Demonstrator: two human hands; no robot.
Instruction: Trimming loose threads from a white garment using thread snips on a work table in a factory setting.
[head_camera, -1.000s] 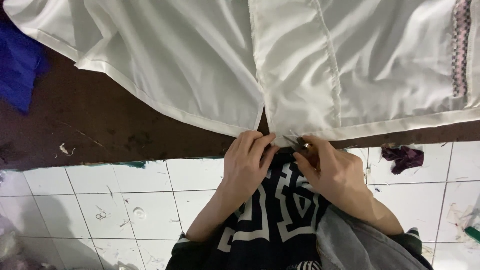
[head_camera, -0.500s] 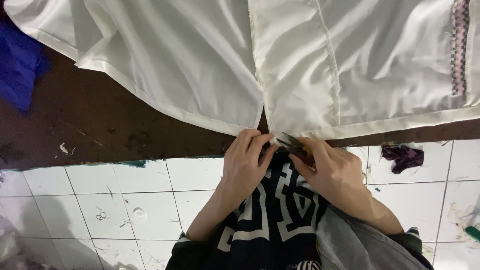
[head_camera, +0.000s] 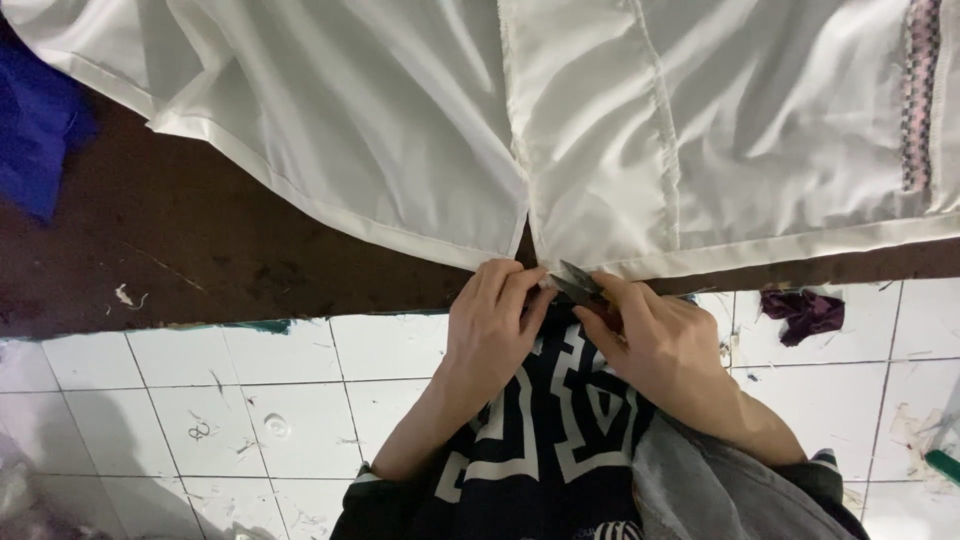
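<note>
Dark table (head_camera: 200, 240) carries white cloth (head_camera: 400, 120); left hand (head_camera: 495, 330) pinches its hem, right hand (head_camera: 650, 345) grips snips (head_camera: 578, 283) just beside: keep hem taut.

The garment (head_camera: 420, 110) was plain white, with a strip of trim (head_camera: 921, 90) checked in purple and white. The table (head_camera: 200, 250) was dark brown. The cloth (head_camera: 35, 130) was deep blue. The floor tiles (head_camera: 280, 400) were white, and the scrap (head_camera: 805, 312) was dark purple.
</note>
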